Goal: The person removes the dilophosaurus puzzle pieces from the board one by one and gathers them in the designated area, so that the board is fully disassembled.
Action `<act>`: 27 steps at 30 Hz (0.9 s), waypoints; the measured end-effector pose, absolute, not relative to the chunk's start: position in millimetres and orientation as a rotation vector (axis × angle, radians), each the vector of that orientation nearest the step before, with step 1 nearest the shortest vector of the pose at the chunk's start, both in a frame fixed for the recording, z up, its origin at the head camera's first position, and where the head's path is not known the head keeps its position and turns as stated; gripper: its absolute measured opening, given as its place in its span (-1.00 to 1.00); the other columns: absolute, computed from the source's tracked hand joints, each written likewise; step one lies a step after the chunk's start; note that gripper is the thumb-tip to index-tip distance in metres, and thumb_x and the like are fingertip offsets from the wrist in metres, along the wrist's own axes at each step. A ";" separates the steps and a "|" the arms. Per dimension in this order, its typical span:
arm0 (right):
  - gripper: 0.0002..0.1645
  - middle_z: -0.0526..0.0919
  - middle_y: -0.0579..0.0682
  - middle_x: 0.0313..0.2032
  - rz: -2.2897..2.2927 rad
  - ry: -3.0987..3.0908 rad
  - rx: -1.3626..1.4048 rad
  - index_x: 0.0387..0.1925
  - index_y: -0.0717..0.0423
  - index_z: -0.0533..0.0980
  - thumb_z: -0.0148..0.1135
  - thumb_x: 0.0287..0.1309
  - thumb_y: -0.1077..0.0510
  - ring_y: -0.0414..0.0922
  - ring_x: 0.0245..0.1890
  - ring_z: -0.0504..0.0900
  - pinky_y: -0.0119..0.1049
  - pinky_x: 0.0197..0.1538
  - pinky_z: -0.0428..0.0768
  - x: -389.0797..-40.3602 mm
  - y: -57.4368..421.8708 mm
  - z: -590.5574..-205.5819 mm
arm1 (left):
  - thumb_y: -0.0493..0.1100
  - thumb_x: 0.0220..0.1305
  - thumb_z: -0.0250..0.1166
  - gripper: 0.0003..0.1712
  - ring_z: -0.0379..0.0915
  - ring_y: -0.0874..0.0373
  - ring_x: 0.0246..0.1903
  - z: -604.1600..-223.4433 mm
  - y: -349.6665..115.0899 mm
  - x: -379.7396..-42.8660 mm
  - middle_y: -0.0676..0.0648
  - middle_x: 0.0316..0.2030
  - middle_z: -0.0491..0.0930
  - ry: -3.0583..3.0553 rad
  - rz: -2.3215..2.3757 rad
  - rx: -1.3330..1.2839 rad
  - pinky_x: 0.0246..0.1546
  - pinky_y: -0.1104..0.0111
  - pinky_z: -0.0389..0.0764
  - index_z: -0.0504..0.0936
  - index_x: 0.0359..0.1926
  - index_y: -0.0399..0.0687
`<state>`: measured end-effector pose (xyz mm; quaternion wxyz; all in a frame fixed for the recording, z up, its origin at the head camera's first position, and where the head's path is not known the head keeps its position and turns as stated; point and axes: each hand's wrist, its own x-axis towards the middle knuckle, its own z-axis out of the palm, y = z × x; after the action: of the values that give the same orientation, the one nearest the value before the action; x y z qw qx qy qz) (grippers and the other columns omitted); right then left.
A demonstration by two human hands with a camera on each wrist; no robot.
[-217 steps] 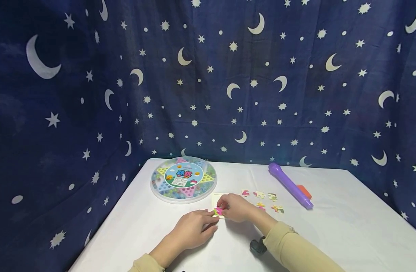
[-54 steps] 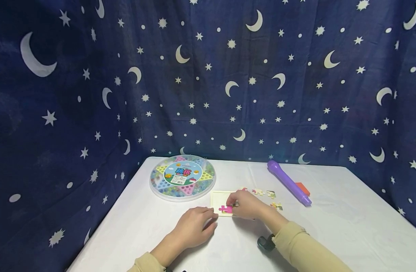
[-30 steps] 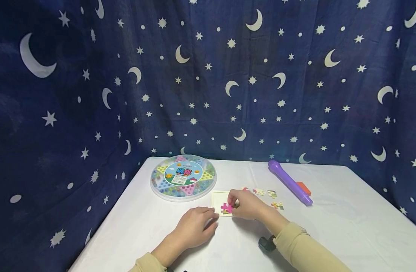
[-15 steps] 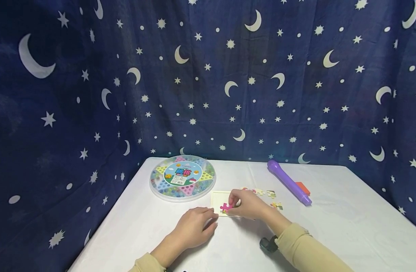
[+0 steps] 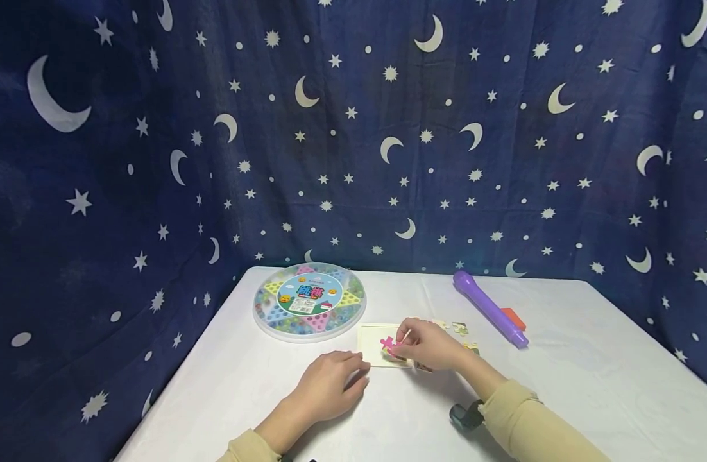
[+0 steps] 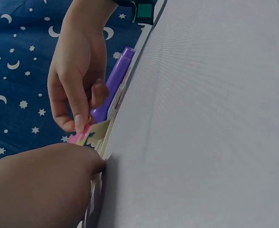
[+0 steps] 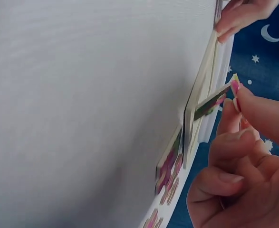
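Note:
My right hand (image 5: pixel 431 345) pinches a pink, yellow and green jigsaw piece (image 5: pixel 388 345) between thumb and fingertips above the right half of a shallow cream puzzle tray (image 5: pixel 372 333). In the right wrist view the jigsaw piece (image 7: pixel 210 102) is tilted, its lower end at the tray (image 7: pixel 196 95); whether it is one piece or joined ones I cannot tell. My left hand (image 5: pixel 330 382) lies relaxed at the tray's near left corner, fingertips touching the edge. More puzzle pieces (image 5: pixel 460 328) lie right of the tray, partly hidden behind my right hand.
A round clear-lidded marble board game (image 5: pixel 353 321) stands behind the tray to the left. A purple stick-shaped thing (image 5: pixel 492 311) lies at the back right, with an orange block (image 5: pixel 514 318) beside it. A starry curtain (image 5: pixel 388 244) hangs behind the white table (image 5: pixel 561 359).
Both hands were at the tray's near left corner on the piece. My right hand has since moved right and tilted the jigsaw piece up; my left hand stays at the corner.

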<state>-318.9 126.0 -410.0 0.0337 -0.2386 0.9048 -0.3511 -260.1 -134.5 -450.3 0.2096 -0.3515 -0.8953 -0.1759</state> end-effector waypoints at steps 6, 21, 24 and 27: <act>-0.75 0.65 0.02 -0.48 -1.254 2.616 -0.634 -0.20 0.08 0.51 0.42 0.28 0.08 -0.17 -0.65 0.47 -0.32 -0.57 0.42 -312.8 132.9 -405.8 | -0.05 0.36 0.35 -0.74 0.65 0.02 0.05 -450.9 -134.4 -259.5 -0.05 0.03 0.72 -2.496 -0.486 -0.973 0.10 0.07 0.61 0.76 0.00 0.01; -0.76 0.69 0.04 -0.46 -1.282 2.643 -0.621 -0.19 0.12 0.52 0.42 0.27 0.11 -0.14 -0.59 0.48 -0.30 -0.52 0.42 -313.1 146.9 -403.7 | -0.07 0.35 0.35 -0.75 0.65 0.02 0.04 -451.0 -133.5 -259.2 -0.06 0.01 0.73 -2.474 -0.491 -0.984 0.10 0.07 0.61 0.76 -0.01 0.00; -0.79 0.68 0.00 -0.44 -1.238 2.699 -0.570 -0.19 0.07 0.54 0.42 0.26 0.10 -0.13 -0.52 0.51 -0.28 -0.47 0.45 -312.7 157.1 -403.4 | -0.07 0.35 0.35 -0.75 0.64 0.02 0.05 -451.0 -134.3 -259.7 -0.06 0.02 0.73 -2.484 -0.486 -0.975 0.11 0.08 0.60 0.76 -0.01 0.01; -0.82 0.68 -0.01 -0.43 -1.218 2.713 -0.518 -0.18 0.04 0.56 0.40 0.28 0.10 -0.10 -0.52 0.52 -0.27 -0.47 0.48 -311.0 166.7 -404.5 | -0.07 0.35 0.35 -0.75 0.65 0.02 0.05 -451.7 -134.8 -260.1 -0.05 0.02 0.73 -2.485 -0.485 -0.972 0.11 0.08 0.60 0.76 -0.01 0.01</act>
<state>-311.0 166.7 -404.5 0.0616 -0.1713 0.8970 -0.4028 -260.1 -134.8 -451.7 0.2131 -0.3500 -0.8953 -0.1748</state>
